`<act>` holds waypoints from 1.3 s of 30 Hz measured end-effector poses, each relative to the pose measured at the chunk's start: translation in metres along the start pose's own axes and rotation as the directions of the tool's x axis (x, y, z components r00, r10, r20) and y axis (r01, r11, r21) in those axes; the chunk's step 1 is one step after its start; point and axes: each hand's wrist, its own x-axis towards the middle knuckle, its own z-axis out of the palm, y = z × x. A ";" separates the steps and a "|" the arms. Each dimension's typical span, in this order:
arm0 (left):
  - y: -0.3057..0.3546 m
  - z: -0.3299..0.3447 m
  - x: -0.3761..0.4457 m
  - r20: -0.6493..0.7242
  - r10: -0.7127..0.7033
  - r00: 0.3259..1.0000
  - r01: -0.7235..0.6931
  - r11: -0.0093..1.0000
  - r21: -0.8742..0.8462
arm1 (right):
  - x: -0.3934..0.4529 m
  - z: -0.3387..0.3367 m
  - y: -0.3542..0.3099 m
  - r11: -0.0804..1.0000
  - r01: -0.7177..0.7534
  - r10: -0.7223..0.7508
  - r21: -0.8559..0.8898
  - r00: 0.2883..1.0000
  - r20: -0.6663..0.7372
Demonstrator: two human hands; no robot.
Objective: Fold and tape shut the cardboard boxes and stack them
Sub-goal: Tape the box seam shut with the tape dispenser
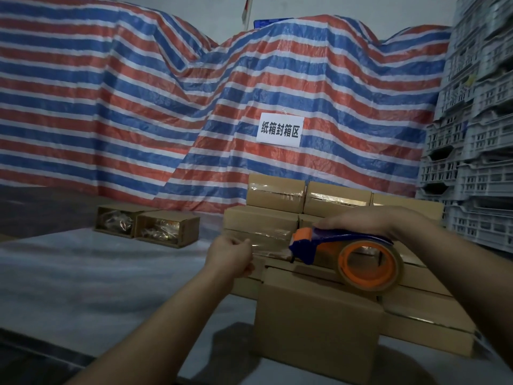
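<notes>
The left hand pinched the free end of clear tape, drawn taut from the tape dispenser gripped by the right hand, evidently to span the cardboard box below on the tabletop.

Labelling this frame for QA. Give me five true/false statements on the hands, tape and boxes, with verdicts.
1. The right hand grips the tape dispenser. True.
2. The left hand rests flat on the table. False: it pinches the free end of the clear tape pulled from the dispenser.
3. The dispenser's roll core is green. False: it is orange.
4. Two open boxes lie on the table to the left, with wrapped contents showing. True.
5. The nearest cardboard box stands alone, with no boxes behind it. False: a stack of taped boxes stands behind it.
</notes>
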 end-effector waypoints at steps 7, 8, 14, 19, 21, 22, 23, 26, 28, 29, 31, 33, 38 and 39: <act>-0.022 -0.012 -0.002 0.078 -0.032 0.996 0.029 0.999 0.042 | 0.011 0.007 -0.023 0.942 -0.109 0.096 -0.317 0.994 -0.056; -0.024 -0.012 -0.003 0.076 -0.034 0.997 0.030 0.998 0.056 | 0.011 0.007 -0.024 0.938 -0.106 0.093 -0.329 0.994 -0.054; -0.039 -0.001 -0.006 0.090 -0.105 0.990 0.094 0.989 0.113 | 0.012 0.010 -0.025 0.931 -0.094 0.081 -0.352 0.995 -0.052; -0.049 0.015 -0.006 0.126 -0.073 0.989 0.035 0.959 0.282 | 0.012 0.012 -0.028 0.929 -0.090 0.079 -0.360 0.996 -0.045; -0.050 0.014 -0.006 0.141 -0.072 0.987 0.022 0.943 0.332 | 0.011 0.013 -0.030 0.930 -0.087 0.077 -0.357 0.996 -0.042; -0.050 0.013 -0.006 0.148 -0.078 0.986 0.020 0.933 0.360 | 0.011 0.014 -0.031 0.932 -0.087 0.078 -0.351 0.996 -0.041; -0.050 0.012 -0.005 0.152 -0.089 0.984 0.024 0.924 0.382 | 0.012 0.014 -0.031 0.934 -0.086 0.078 -0.348 0.996 -0.039; -0.051 0.010 -0.005 0.188 -0.204 0.961 0.132 0.932 0.338 | 0.014 0.015 -0.031 0.937 -0.094 0.089 -0.337 0.996 -0.030; -0.056 0.006 -0.008 0.225 -0.307 0.925 0.238 0.928 0.285 | 0.014 0.014 -0.030 0.938 -0.098 0.093 -0.332 0.995 -0.033; -0.061 0.004 -0.009 0.228 -0.332 0.915 0.257 0.917 0.304 | 0.014 0.014 -0.030 0.938 -0.095 0.092 -0.332 0.995 -0.026; -0.069 0.002 -0.011 0.194 -0.306 0.932 0.236 0.918 0.319 | 0.015 0.013 -0.030 0.936 -0.091 0.092 -0.339 0.996 -0.013; -0.065 0.001 -0.011 0.127 -0.157 0.979 0.123 0.963 0.239 | 0.016 0.013 -0.030 0.930 -0.090 0.089 -0.357 0.996 -0.018; -0.022 0.009 -0.003 0.152 -0.018 0.988 -0.008 0.985 0.171 | 0.019 0.013 -0.029 0.932 -0.098 0.100 -0.348 0.995 -0.011; -0.017 0.013 -0.004 0.204 -0.071 0.976 0.024 0.974 0.225 | 0.019 0.013 -0.029 0.932 -0.096 0.100 -0.350 0.995 -0.008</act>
